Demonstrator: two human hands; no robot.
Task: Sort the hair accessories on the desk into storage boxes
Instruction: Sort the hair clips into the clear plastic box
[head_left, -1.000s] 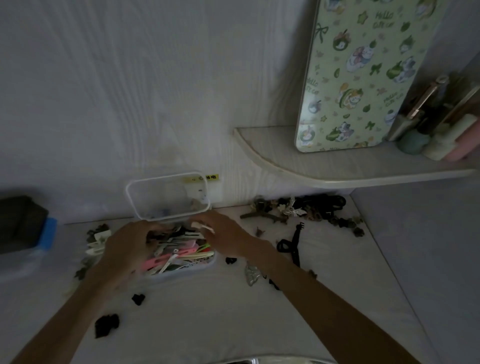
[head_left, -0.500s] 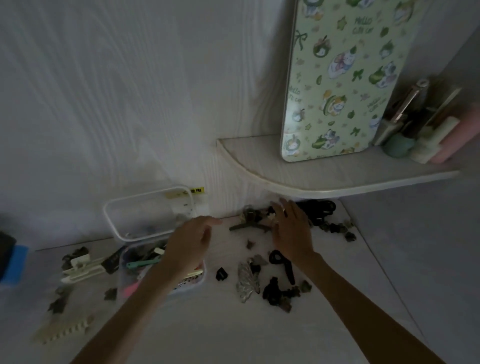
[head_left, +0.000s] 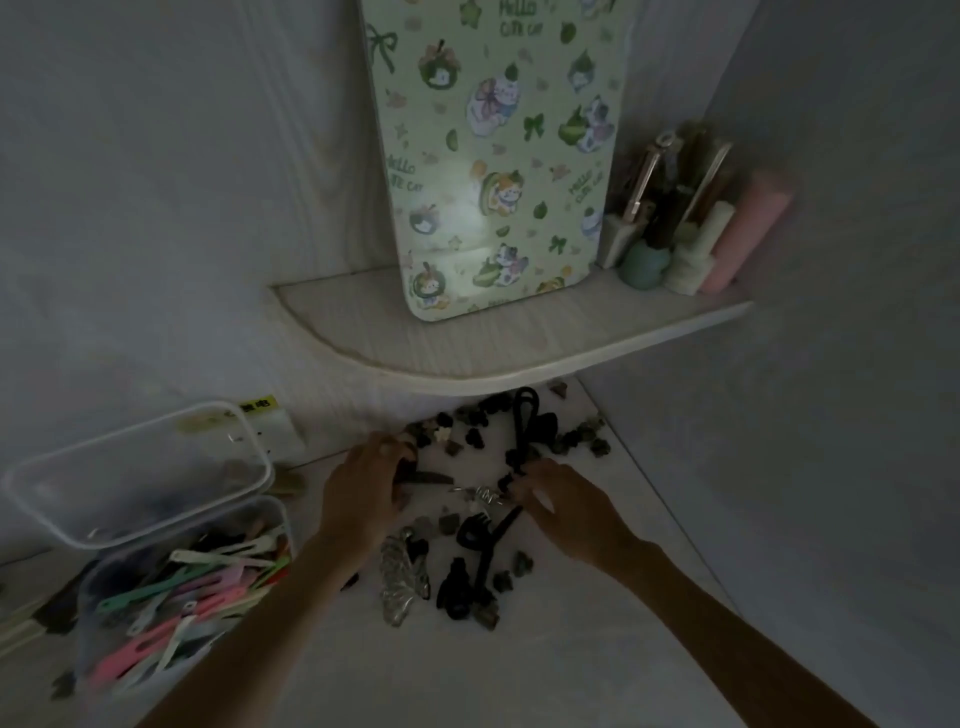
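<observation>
Dim light covers your white desk (head_left: 519, 675) under the corner shelf (head_left: 467, 353). Your storage box (head_left: 171, 587) of coloured clips sits well left, lid up. Take one dark piece from the scattered accessories (head_left: 467, 566) at a time. Your left hand (head_left: 363, 499) curls around a dark clip (head_left: 426, 477); your right hand (head_left: 566, 512) pinches something small, though what is unclear.
</observation>
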